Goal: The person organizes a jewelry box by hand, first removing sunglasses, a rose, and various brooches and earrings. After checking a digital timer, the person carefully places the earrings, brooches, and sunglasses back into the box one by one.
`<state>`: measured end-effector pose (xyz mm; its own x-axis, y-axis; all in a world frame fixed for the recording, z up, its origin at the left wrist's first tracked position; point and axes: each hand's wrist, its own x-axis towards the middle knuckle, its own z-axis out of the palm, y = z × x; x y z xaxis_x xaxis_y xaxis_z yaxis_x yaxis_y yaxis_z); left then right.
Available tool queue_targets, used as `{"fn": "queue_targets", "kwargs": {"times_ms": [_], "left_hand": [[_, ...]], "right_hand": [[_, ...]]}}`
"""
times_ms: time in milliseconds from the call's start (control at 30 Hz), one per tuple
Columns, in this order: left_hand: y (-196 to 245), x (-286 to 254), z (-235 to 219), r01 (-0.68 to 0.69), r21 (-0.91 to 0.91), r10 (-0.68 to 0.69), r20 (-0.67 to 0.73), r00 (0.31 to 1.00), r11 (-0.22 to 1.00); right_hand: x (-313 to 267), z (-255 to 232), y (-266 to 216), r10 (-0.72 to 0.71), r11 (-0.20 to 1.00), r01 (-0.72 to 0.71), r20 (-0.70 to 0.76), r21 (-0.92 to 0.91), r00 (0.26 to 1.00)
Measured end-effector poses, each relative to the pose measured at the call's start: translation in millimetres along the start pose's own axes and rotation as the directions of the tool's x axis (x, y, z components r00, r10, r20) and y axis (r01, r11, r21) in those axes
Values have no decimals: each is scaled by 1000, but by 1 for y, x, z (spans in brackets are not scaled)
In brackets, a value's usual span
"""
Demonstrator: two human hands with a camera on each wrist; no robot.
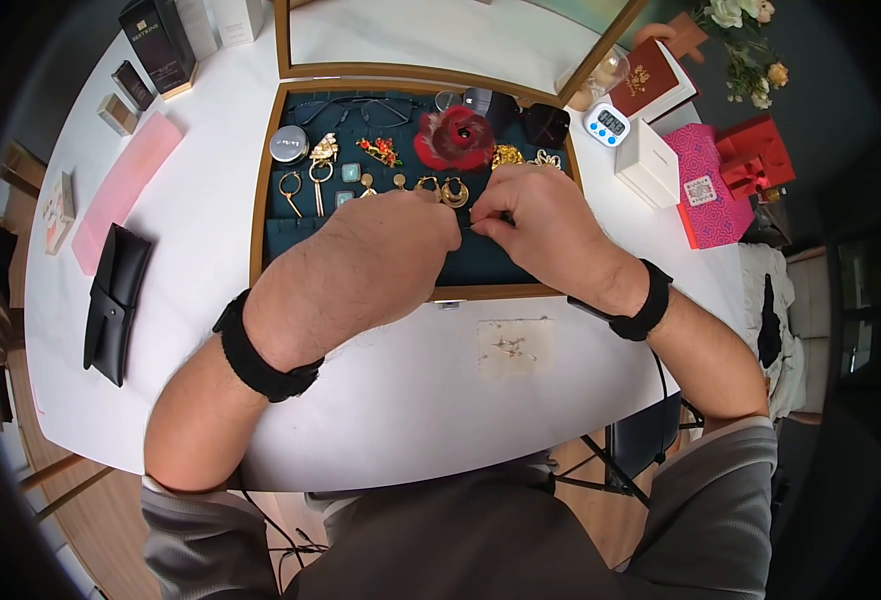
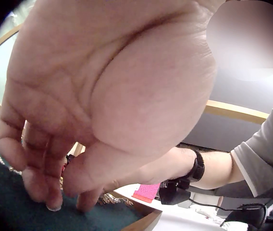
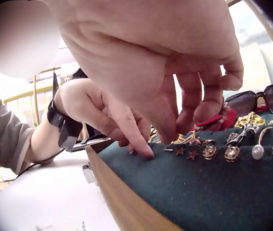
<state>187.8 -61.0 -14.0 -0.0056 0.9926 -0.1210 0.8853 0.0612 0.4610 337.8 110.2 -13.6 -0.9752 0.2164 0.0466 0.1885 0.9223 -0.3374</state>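
Observation:
Both hands work over a wooden-framed jewelry box (image 1: 360,290) lined with dark green velvet. My right hand (image 1: 550,225) has thumb and forefinger together at the velvet, pinching a small, thin earring that their tips mostly hide. Just beside them, star earrings (image 3: 192,155) sit in the velvet, with jeweled earrings (image 3: 231,153) farther right. My left hand (image 1: 380,250) is close by, its forefinger (image 3: 141,144) reaching down to the velvet near the front edge. Its other fingers (image 2: 43,185) bend loosely downward. Gold hoop earrings (image 1: 454,192) lie just beyond the hands.
A red flower (image 1: 455,137), glasses (image 1: 360,110) and brooches fill the box's rear. Its lid (image 1: 440,45) stands raised. In front lies a small card (image 1: 515,347) with earrings. Leftward are a black case (image 1: 117,300) and pink strip (image 1: 125,190); rightward, a timer (image 1: 605,124) and white box (image 1: 647,165).

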Motion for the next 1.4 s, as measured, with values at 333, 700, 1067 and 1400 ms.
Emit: {"fn": "queue_targets", "kwargs": {"times_ms": [333, 700, 1067, 1400], "left_hand": [[1, 3, 1, -17, 14, 17, -4, 1000, 1000], [3, 3, 1, 47, 51, -48, 27, 998, 998], [-5, 0, 11, -60, -41, 54, -150, 987, 997], [6, 4, -1, 53, -56, -55, -40, 998, 997]], "right_hand": [[4, 4, 0, 0, 1000, 0, 48, -16, 999], [12, 6, 2, 51, 998, -53, 52, 34, 997], [0, -42, 3, 36, 999, -32, -218, 24, 975], [-35, -47, 11, 82, 996, -86, -223, -10, 971]]}}
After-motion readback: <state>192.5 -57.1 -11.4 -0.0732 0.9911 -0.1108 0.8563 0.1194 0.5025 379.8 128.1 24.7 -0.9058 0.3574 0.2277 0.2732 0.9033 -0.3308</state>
